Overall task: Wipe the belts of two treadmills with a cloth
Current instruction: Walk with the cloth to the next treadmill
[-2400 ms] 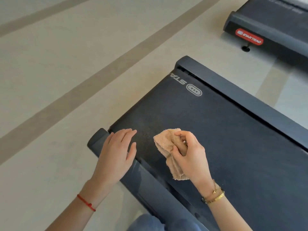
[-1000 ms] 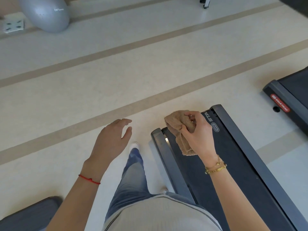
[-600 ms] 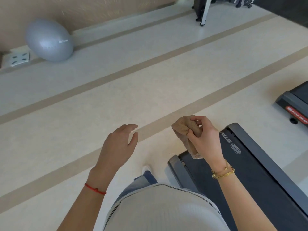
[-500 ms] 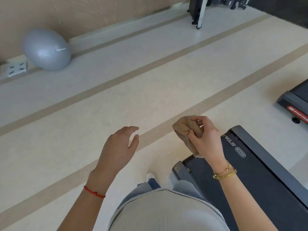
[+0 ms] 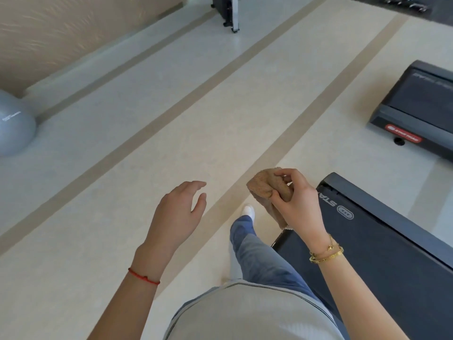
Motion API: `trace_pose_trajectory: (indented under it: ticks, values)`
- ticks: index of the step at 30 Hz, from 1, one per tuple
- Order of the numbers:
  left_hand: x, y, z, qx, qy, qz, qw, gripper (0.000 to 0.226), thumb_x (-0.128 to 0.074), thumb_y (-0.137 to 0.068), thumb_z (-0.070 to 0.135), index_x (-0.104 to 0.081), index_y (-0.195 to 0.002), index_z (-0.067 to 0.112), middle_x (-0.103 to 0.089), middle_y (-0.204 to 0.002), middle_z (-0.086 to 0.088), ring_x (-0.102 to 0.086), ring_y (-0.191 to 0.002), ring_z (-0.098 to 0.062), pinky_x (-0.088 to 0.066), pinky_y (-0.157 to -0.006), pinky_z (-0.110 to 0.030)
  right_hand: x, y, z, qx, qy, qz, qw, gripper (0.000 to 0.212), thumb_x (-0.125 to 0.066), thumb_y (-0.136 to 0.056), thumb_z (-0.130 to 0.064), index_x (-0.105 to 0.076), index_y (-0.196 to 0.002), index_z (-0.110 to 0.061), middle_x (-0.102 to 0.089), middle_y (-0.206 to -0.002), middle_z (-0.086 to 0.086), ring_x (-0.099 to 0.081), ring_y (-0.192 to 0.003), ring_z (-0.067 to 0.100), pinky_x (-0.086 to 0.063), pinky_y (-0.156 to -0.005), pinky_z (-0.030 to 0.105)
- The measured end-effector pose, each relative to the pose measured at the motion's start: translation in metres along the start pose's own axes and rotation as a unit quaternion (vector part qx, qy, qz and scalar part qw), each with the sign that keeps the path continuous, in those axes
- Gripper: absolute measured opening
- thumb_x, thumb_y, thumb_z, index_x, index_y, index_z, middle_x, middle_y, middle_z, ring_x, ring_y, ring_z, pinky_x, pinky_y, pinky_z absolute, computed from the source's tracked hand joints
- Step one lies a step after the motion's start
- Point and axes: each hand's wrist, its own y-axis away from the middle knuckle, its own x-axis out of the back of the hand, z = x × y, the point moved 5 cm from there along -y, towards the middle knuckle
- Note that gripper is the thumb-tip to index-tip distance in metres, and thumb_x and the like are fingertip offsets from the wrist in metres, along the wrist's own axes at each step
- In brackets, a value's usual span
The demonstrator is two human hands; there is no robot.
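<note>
Two treadmills in view, one cloth, two hands, one ball. My right hand (image 5: 297, 202) grips the crumpled tan terry cloth (image 5: 266, 190), fingers and thumb curled round it, held up in the air above the floor just left of the near treadmill's end; a bit of the cloth hangs down below my palm. My left hand (image 5: 177, 214) holds nothing, fingers relaxed and slightly spread, palm down over the floor. Thin red string bracelet (image 5: 144, 278) on the left wrist, two gold bracelets (image 5: 326, 252) on the right.

The near dark grey treadmill with a black belt (image 5: 382, 253) sits lower right, long axis running from lower right up to its end at upper left, white logo lettering by that end. The second dark treadmill with a red label on its end cap (image 5: 416, 111) is at the right edge, well apart from the first, set on a like diagonal.

Surface: pale beige smooth floor (image 5: 147, 148) with darker tan stripes running diagonally. Grey exercise ball (image 5: 13, 126) at the left edge near a tan wall (image 5: 61, 30). Black equipment base (image 5: 226, 11) at top. My blue-jeaned leg (image 5: 255, 253) and white shoe (image 5: 248, 211) stand beside the near treadmill.
</note>
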Motion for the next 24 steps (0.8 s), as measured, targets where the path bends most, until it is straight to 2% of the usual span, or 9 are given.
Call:
trace_pose_trajectory:
  ticks: [6,11,15,18,20,24]
  values:
    - [-0.014,-0.138,0.04,-0.075,-0.008,-0.025,0.997,0.032,-0.047,-0.1,0.031,-0.059,-0.129,0.025,-0.063,-0.127,0.011,-0.06,-0.113,-0.011,-0.046,-0.089,-0.028,0.019,-0.093,0.033,-0.028,0.003,0.063,0.998,0.036,-0.069,-0.082,-0.008,-0.058,-0.114,-0.019,-0.062,-0.107,-0.01,-0.055,-0.094,-0.008,-0.04,-0.074,0.002]
    - [-0.03,-0.254,0.102,-0.137,-0.007,-0.051,0.989,0.033,-0.047,-0.101,0.03,-0.059,-0.131,0.024,-0.062,-0.13,0.01,-0.059,-0.115,-0.012,-0.045,-0.091,-0.026,0.059,-0.182,0.068,-0.055,0.034,0.111,0.992,0.036,-0.07,-0.083,-0.014,-0.057,-0.116,-0.019,-0.058,-0.106,-0.013,-0.052,-0.089,-0.003,-0.039,-0.074,0.004]
    - [-0.045,-0.329,0.149,-0.178,-0.003,-0.077,0.981,0.033,-0.049,-0.1,0.028,-0.059,-0.131,0.022,-0.063,-0.129,0.006,-0.06,-0.114,-0.016,-0.048,-0.092,-0.03,0.091,-0.238,0.097,-0.087,0.046,0.135,0.986,0.037,-0.069,-0.084,-0.011,-0.056,-0.118,-0.02,-0.059,-0.109,-0.011,-0.054,-0.09,0.0,-0.046,-0.077,0.02]
    - [-0.059,-0.375,0.18,-0.207,-0.001,-0.098,0.973,0.032,-0.05,-0.1,0.026,-0.06,-0.13,0.021,-0.063,-0.127,0.005,-0.06,-0.113,-0.017,-0.048,-0.092,-0.03,0.112,-0.267,0.118,-0.109,0.059,0.158,0.98,0.038,-0.069,-0.083,-0.009,-0.056,-0.117,-0.018,-0.058,-0.105,-0.011,-0.053,-0.09,0.001,-0.047,-0.077,0.023]
    - [-0.071,-0.407,0.202,-0.224,-0.004,-0.111,0.968,0.032,-0.05,-0.1,0.027,-0.06,-0.13,0.021,-0.063,-0.128,0.006,-0.06,-0.113,-0.016,-0.046,-0.09,-0.028,0.123,-0.285,0.137,-0.132,0.057,0.17,0.975,0.038,-0.069,-0.083,-0.009,-0.056,-0.117,-0.019,-0.06,-0.107,-0.01,-0.054,-0.091,0.001,-0.046,-0.078,0.022]
    - [-0.099,-0.469,0.245,-0.254,-0.008,-0.138,0.957,0.033,-0.049,-0.1,0.028,-0.059,-0.131,0.022,-0.063,-0.128,0.007,-0.06,-0.113,-0.015,-0.044,-0.088,-0.025,0.146,-0.32,0.177,-0.175,0.053,0.196,0.963,0.039,-0.068,-0.082,-0.011,-0.056,-0.117,-0.024,-0.058,-0.107,-0.015,-0.053,-0.09,-0.004,-0.039,-0.074,0.005]
